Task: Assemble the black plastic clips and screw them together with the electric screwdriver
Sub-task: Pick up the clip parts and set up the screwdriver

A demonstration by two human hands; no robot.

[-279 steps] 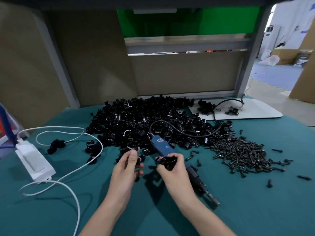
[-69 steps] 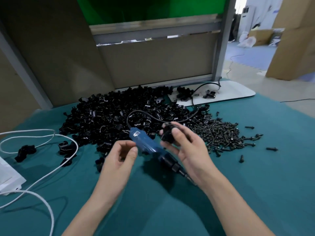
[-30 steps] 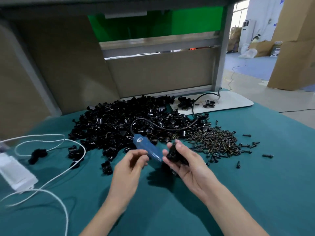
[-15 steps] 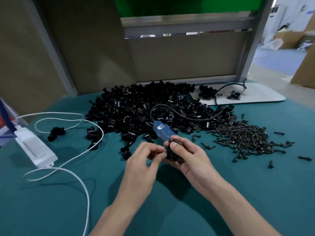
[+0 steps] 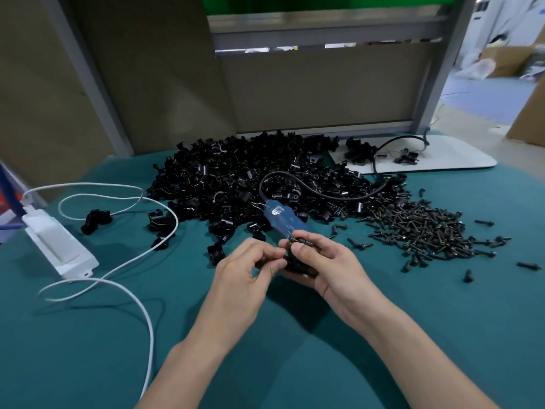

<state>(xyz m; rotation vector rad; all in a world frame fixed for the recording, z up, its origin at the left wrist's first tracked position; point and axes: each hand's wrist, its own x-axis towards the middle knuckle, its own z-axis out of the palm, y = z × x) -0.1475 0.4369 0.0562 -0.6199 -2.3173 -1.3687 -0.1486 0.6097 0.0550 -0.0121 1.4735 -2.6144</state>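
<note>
- Counter (image 5: 413,335), teal cloth, under both hands. Risk: a dropped black part would be hard to spot among the strays lying on it.
- Pile of clips (image 5: 236,184), beyond both hands. Risk: if my piece slips forward, it is lost among identical ones.
- Heap of screws (image 5: 418,228), beyond and to the right of my right hand, strays trailing toward it. Risk: a careless forearm sweep scatters them.
- White cable (image 5: 132,261), looped to the left of my left hand. Risk: a reach that way snags a loop.
- Right hand (image 5: 327,267): fingers curled round the clip, thumb pressed on top.
- Left hand (image 5: 244,278): thumb and forefinger pinched on the clip's left side; whether they hold anything more, I cannot tell.
- Electric screwdriver (image 5: 280,221), blue, lying unheld just beyond my fingertips, its black cord arcing back over the pile. Risk: one hand must let go to fetch it, and the parts may shift; the cord may drag pieces along.
- Clip (image 5: 298,265), held between both hands above the counter, mostly hidden by fingers. Seating of the halves not visible. Risk: misaligned holes would send the screw in crooked.
- Screw (image 5: 300,241), at my right fingertips, on top of the clip as far as I can tell. Risk: it probably is not started yet and could roll off when my grip changes.
</note>
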